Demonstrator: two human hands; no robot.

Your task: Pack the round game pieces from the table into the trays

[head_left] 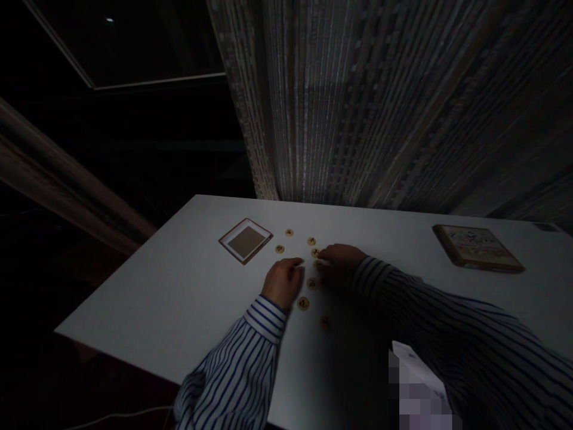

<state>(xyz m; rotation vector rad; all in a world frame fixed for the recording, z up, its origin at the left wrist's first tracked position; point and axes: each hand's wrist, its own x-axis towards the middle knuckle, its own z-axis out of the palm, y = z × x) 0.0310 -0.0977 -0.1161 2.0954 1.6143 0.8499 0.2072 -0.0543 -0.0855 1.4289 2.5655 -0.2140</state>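
Note:
Several round wooden xiangqi pieces with dark characters lie loosely spread on the white table [147,286]. My left hand [282,283] rests palm down left of them, index finger stretched forward and thumb apart, with nothing visible in it. Opposite it, my right hand [342,263] has its fingers bent down around a xiangqi piece [317,264], partly hiding it. Just beyond those fingertips is another piece [315,252]. Nearer to me lie a piece [312,283], a second piece [303,304] and a shaded piece [325,323].
An open shallow box [246,240] sits left of the pieces. Far right lies a flat box with a printed picture [478,248]. A striped curtain [322,119] hangs behind the table's far edge. A white cable [120,414] runs at lower left. The room is dim.

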